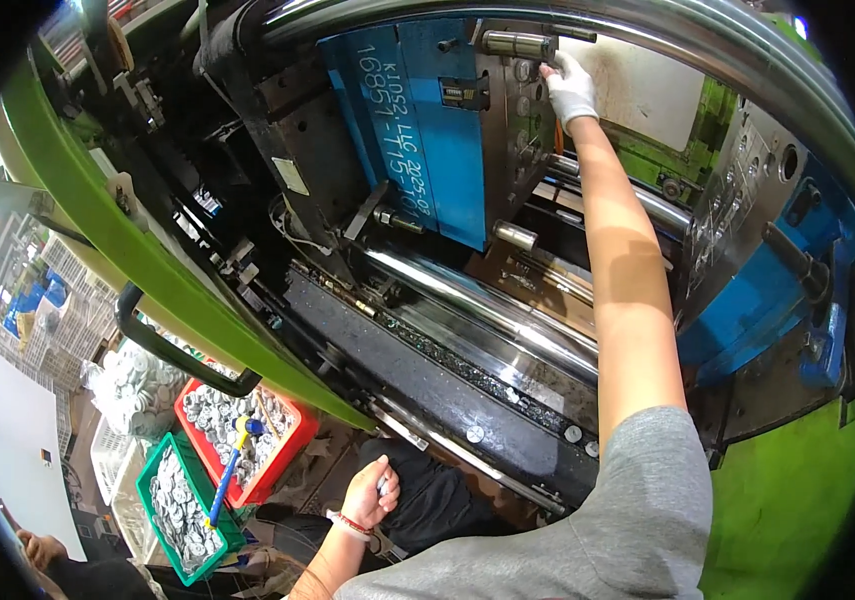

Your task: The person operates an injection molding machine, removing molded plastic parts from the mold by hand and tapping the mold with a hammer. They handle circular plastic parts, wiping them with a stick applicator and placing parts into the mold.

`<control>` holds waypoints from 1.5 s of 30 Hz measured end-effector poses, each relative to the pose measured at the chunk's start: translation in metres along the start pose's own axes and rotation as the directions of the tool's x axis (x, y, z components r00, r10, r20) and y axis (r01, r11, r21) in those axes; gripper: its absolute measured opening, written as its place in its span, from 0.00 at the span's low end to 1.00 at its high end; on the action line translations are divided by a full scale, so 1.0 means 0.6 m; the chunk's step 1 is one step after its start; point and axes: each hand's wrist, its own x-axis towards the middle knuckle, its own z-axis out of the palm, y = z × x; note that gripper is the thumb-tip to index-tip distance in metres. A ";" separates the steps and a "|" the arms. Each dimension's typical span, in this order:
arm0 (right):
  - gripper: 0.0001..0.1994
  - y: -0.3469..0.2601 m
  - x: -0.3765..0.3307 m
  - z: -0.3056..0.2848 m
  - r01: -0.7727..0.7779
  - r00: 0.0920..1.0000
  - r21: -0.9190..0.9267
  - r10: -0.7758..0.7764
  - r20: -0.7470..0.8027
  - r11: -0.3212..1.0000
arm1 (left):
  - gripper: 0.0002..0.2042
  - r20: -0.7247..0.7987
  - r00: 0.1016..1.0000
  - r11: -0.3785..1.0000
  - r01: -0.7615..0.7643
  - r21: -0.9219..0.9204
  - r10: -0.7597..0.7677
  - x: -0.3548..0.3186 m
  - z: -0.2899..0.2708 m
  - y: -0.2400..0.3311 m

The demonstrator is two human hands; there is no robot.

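Observation:
My right hand, in a white glove with bare fingertips, reaches far into a machine. Its fingertips are drawn together at the upper edge of a steel mould face with round cavities. Whatever they pinch there is hidden. The mould half carries a blue plate with white handwriting. My left hand is closed in a fist near my lap, a red band on its wrist. A small grey piece shows between its fingers; its kind is unclear.
Opposite stands another mould half. Steel tie bars cross the machine. A green door frame curves at left. Red and green crates hold grey round parts; a blue-and-yellow hammer lies across them. Another person's hand shows lower left.

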 end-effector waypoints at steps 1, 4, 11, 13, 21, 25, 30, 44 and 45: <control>0.16 0.013 0.002 0.005 0.000 1.000 -0.002 0.000 -0.004 1.000 | 0.14 0.003 1.000 1.000 0.001 0.003 -0.001 -0.001 -0.002 -0.001; 0.16 0.042 0.009 0.019 -0.071 0.997 0.158 0.074 -0.014 0.985 | 0.15 0.005 1.000 1.000 0.000 -0.003 0.000 0.000 -0.006 -0.001; 0.22 0.015 0.003 0.015 -0.051 0.999 0.103 0.049 0.017 0.993 | 0.15 -0.013 1.000 1.000 -0.023 0.005 0.024 -0.008 -0.008 -0.005; 0.21 0.013 0.006 0.014 -0.061 0.998 0.074 0.060 0.016 0.995 | 0.15 -0.011 1.000 1.000 -0.021 0.008 0.021 -0.008 -0.008 -0.007; 0.14 0.019 0.001 0.037 -0.048 0.986 0.052 0.055 -0.158 0.998 | 0.15 0.014 1.000 0.999 -0.027 0.029 0.027 -0.004 -0.002 -0.009; 0.14 0.031 0.010 0.045 -0.066 0.979 0.167 0.096 -0.180 0.984 | 0.14 0.040 0.999 0.998 -0.026 0.058 0.024 -0.003 0.004 -0.013; 0.13 0.012 -0.002 0.042 -0.062 0.986 -0.067 0.051 -0.159 0.996 | 0.14 0.025 0.997 0.996 -0.068 0.065 0.066 -0.013 -0.001 -0.020; 0.16 0.012 0.008 0.045 -0.195 0.970 -0.080 0.180 -0.162 0.978 | 0.14 0.029 0.995 0.990 -0.101 0.099 0.099 -0.014 0.001 -0.025; 0.18 0.003 0.007 0.043 -0.205 0.977 -0.188 0.188 -0.104 0.960 | 0.14 0.023 0.995 0.991 -0.100 0.093 0.098 -0.017 -0.001 -0.025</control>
